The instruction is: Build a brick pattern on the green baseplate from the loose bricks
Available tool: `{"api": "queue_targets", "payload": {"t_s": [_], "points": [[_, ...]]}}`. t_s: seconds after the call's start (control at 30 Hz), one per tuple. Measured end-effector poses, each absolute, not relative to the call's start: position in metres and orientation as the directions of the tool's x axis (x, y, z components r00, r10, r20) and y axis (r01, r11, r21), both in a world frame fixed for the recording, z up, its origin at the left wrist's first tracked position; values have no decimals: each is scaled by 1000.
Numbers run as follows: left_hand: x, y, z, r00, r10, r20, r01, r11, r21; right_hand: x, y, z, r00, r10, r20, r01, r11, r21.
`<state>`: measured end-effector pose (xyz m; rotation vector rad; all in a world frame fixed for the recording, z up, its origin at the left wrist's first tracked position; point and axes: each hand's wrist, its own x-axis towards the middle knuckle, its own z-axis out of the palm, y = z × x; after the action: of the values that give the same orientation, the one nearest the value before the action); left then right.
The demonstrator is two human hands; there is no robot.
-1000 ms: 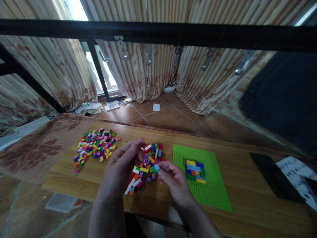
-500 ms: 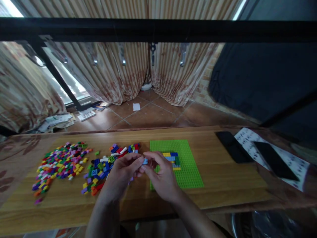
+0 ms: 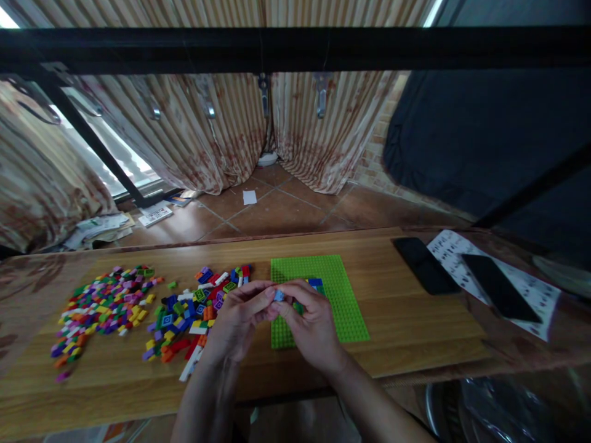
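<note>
Between the fingertips of both hands is a small light-blue toy brick (image 3: 279, 296). My left hand (image 3: 242, 320) pinches it from the left, and my right hand (image 3: 310, 317) grips it from the right. Both hands are closed and raised over the left part of a green studded baseplate (image 3: 348, 314). Blue bricks (image 3: 316, 283) on the plate show just past my right hand; the rest of that group is hidden behind the hand. A pile of larger mixed bricks (image 3: 178, 320) lies left of my left hand.
Farther left on the wooden board (image 3: 383, 363) spreads a pile of small coloured bricks (image 3: 108, 301). To the right lie a black flat device (image 3: 425, 264), a printed sheet (image 3: 530, 289) and a black phone (image 3: 501, 286). A dark bar (image 3: 295, 49) crosses above.
Both hands have shifted slightly right relative to the board, still pinching the light-blue brick, and now cover more of the bricks on the baseplate. The whole view has shifted a little.
</note>
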<state>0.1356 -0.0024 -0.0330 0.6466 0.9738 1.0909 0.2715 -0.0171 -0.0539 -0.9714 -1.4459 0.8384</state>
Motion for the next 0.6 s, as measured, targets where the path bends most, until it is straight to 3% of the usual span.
{"api": "queue_targets", "payload": {"t_s": [0.33,0.6], "points": [[153,1,-44,131,939,-318,-515,339,787,296,-14,-53,51,938,343,66,340,-938],[158,1,-44,127,907,-401,-545,402,736,303,-10,-58,167,979,116,-116,137,-984]]}}
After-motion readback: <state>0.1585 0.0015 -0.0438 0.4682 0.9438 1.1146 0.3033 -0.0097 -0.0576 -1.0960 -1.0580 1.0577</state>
